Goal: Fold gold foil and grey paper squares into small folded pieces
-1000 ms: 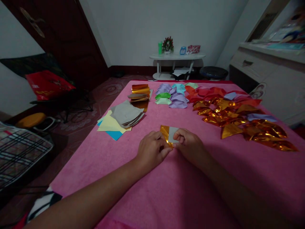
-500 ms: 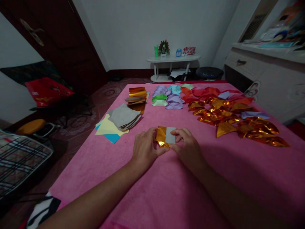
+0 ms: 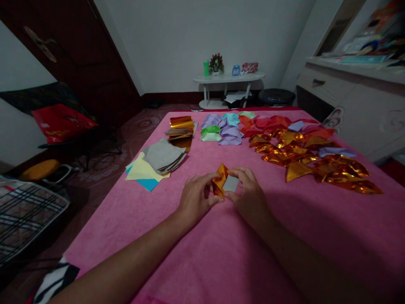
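A small folded piece of gold foil paper with a grey back showing lies between my hands, at the middle of the pink-covered table. My left hand pinches its gold left side, thumb at the near edge. On the grey right side, my right hand grips with thumb and fingers. The paper's gold part now forms pointed corners at top and bottom. Fingers hide some of its edges.
Grey-backed sheets, yellow paper and blue paper lie to the left, with gold sheets behind. Folded purple papers and many folded gold papers spread from the back to the right on the pink cloth.
The gold paper has gone from a flat square outline to a turned shape with pointed corners. Both hands stay at nearly the same place, still holding it.
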A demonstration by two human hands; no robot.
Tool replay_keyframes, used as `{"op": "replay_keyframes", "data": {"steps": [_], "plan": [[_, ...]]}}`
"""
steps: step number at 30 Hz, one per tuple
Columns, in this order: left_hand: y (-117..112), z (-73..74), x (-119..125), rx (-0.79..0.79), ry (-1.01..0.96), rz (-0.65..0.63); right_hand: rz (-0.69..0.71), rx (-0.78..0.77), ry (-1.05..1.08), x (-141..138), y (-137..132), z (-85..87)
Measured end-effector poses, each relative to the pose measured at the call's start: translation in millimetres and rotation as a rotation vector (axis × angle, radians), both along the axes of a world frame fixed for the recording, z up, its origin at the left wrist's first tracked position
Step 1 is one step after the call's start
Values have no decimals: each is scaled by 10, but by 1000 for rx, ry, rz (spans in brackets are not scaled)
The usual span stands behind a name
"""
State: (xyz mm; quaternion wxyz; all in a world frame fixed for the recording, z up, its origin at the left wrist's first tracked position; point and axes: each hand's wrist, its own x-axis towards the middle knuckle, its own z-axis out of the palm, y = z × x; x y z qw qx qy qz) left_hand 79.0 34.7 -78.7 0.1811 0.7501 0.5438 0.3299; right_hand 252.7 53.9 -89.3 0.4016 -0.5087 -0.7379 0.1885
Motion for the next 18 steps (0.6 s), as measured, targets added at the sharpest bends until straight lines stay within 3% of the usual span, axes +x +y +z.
{"op": "replay_keyframes", "data": {"steps": [6,11,18], "plan": [[10,-42,3,-35,-105,-32,3,2,6,9,9,-19],[-31,-25,102,-87,-153,81,8,4,2,-2,6,-14],[10,8,188,-136,-602,19,-3,25,120,-54,-27,98]]}}
